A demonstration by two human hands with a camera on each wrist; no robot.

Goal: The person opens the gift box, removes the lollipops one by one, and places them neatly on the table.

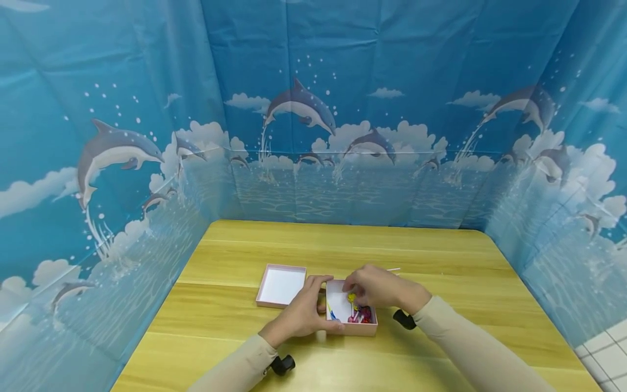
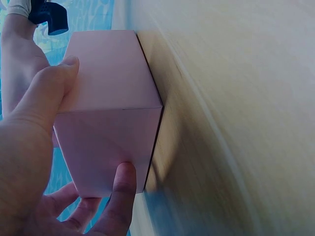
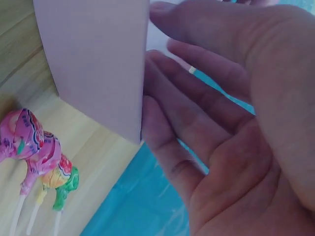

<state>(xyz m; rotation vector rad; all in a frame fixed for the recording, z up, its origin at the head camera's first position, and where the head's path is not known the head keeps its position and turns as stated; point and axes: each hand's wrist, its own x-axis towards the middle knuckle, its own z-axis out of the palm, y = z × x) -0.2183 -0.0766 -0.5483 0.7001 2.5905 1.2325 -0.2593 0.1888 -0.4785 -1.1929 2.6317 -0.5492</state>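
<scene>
My left hand (image 1: 306,313) grips a small pink box (image 1: 360,329) at its left side, thumb on the near wall. In the left wrist view its fingers spread over the box's (image 2: 110,73) outer walls. My right hand (image 1: 377,286) reaches over the right wall into the box. A yellow lollipop (image 1: 351,297) lies beside its fingertips, which are partly hidden; whether they pinch it is unclear. Red and pink lollipops (image 1: 361,314) fill the near right corner of the box. Something blue (image 1: 333,315) lies in the near left corner. In the right wrist view the fingers (image 3: 182,113) extend past the box wall.
The box's lid (image 1: 281,285) lies white inside up, left of the box. Several wrapped lollipops (image 3: 42,152) rest on the table right of the box, mostly behind my right hand in the head view. The yellow wooden table (image 1: 235,250) meets dolphin-printed curtains (image 1: 313,190).
</scene>
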